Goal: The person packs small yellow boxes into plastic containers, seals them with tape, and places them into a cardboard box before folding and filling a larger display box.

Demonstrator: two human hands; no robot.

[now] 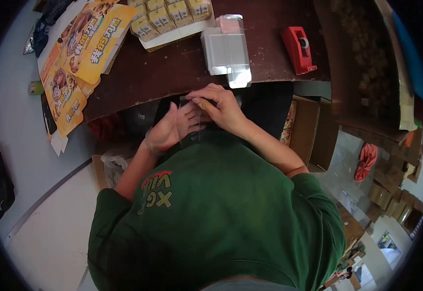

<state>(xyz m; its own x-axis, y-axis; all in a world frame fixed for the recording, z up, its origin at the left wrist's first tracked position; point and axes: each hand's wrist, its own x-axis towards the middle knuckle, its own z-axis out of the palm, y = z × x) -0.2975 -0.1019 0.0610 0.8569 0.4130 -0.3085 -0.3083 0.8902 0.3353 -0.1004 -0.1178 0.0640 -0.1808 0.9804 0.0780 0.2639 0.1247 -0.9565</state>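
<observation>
A clear plastic box (190,130) is between my hands, just in front of the shirt and below the table edge. My left hand (165,130) holds it from the side, thumb up, with the fingers visible through the plastic. Near its upper edge, my right hand (226,110) grips it with bent fingers and thumb. The box is see-through, so its exact shape is hard to make out. Beyond the hands, a stack of flattened clear plastic boxes (226,51) lies on the dark table (172,68), one end reaching the front edge.
A white tray (177,40) holds several small yellow-and-white boxes (165,17). Yellow printed cardboard sheets (87,53) lie at the left. A red tape dispenser (298,50) stands at the right. A large carton (371,72) and an open cardboard box (304,128) are farther right.
</observation>
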